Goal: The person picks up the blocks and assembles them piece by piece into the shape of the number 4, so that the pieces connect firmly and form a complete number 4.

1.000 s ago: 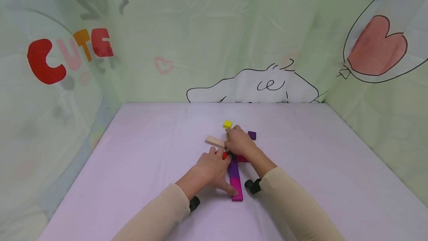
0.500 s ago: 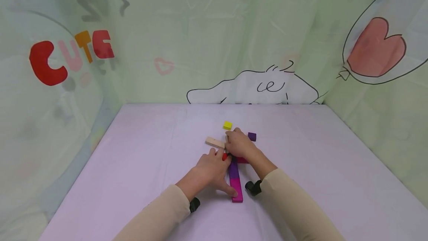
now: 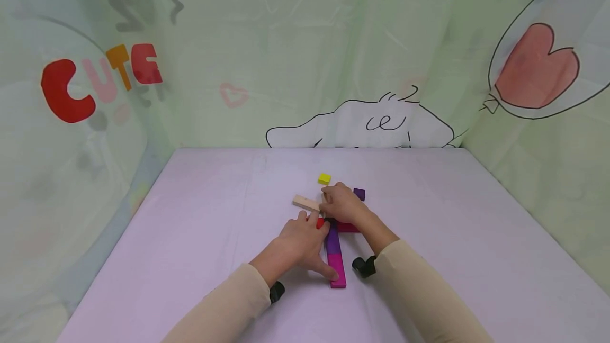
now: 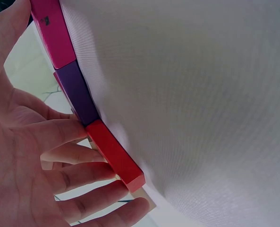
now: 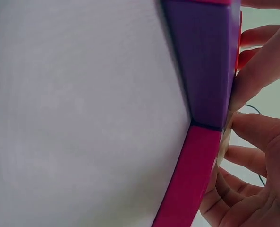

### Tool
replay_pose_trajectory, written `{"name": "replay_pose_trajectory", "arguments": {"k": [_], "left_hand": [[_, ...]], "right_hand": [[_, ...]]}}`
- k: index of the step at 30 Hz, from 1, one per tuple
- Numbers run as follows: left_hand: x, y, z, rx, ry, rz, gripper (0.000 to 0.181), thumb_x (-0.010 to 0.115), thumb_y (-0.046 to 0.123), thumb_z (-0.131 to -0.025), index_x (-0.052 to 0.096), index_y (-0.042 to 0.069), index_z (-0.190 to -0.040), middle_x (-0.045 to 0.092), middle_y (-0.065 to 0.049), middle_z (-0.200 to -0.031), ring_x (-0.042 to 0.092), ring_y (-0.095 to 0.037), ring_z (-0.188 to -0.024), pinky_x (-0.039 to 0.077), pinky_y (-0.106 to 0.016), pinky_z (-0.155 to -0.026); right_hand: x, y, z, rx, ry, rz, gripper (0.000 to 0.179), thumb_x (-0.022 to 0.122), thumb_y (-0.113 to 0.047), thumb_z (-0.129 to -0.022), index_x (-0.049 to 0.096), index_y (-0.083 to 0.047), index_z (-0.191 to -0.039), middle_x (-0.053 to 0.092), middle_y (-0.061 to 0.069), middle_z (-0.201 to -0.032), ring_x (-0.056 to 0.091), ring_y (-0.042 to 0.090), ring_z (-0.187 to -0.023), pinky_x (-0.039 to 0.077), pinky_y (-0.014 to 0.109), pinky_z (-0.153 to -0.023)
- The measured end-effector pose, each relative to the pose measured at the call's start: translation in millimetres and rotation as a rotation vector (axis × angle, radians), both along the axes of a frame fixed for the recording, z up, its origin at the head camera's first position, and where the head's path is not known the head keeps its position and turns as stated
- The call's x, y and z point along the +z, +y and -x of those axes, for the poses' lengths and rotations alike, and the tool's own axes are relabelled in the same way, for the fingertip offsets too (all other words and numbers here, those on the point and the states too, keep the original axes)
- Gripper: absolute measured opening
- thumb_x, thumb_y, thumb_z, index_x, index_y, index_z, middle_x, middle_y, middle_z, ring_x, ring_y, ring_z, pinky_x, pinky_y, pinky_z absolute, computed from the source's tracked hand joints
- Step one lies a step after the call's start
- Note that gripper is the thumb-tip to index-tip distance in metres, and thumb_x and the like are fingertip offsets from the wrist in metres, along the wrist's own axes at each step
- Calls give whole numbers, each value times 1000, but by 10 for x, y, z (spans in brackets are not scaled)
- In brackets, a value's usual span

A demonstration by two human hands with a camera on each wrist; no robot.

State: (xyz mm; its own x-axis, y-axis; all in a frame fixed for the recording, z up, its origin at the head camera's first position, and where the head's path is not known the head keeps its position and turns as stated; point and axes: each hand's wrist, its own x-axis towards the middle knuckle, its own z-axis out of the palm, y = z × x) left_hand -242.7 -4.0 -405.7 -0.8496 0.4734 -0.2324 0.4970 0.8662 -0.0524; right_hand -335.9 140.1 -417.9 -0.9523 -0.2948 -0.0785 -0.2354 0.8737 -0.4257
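Observation:
Flat on the table lies a figure of oblong blocks. A magenta block [image 3: 338,273] and a purple block [image 3: 333,241] form its stem, with a red block [image 4: 116,153] off to the left and a crimson block [image 5: 187,177] to the right. My left hand [image 3: 305,240] is spread over it, thumb on the magenta block and fingertips along the red one. My right hand [image 3: 344,202] pinches a plain wooden block [image 5: 224,142] just beyond the stem, mostly hidden by the fingers. Another plain wooden block [image 3: 306,202] slants away at left.
A small yellow block [image 3: 324,178] lies farther back, and a small dark purple block [image 3: 359,194] sits right of my right hand. The pale lilac table [image 3: 214,200] reaches to printed cloth walls [image 3: 305,41] behind and at both sides.
My right hand and forearm have shifted very slightly to the right, showing a little more of the crimson block. The left hand and the loose blocks stay in place.

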Motion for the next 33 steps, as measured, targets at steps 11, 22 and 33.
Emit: {"name": "replay_pose_trajectory", "arguments": {"k": [11, 22, 33], "left_hand": [[-13, -6, 9, -2, 10, 3, 111, 70, 86, -69, 46, 22, -156, 43, -9, -155, 47, -29, -132, 55, -40, -98], [-23, -13, 17, 10, -9, -10, 110, 72, 84, -69, 46, 22, -157, 42, -9, -156, 46, -29, -132, 54, -41, -99], [-4, -5, 17, 12, -20, -17, 110, 72, 84, -69, 46, 22, -157, 40, -10, -160, 45, -29, -134, 54, -41, -101]], "right_hand": [[-25, 48, 28, -43, -73, 39, 52, 72, -26, -96, 61, -12, -144, 56, 22, -142, 56, 35, -125, 46, 58, -110], [-23, 55, 52, -43, -90, 56, 49, 74, -24, -95, 64, -9, -141, 58, 21, -141, 56, 36, -130, 46, 57, -112], [-32, 79, 38, -43, -88, 84, 46, 74, -24, -95, 66, -13, -139, 58, 21, -142, 54, 38, -134, 44, 59, -112]]}}
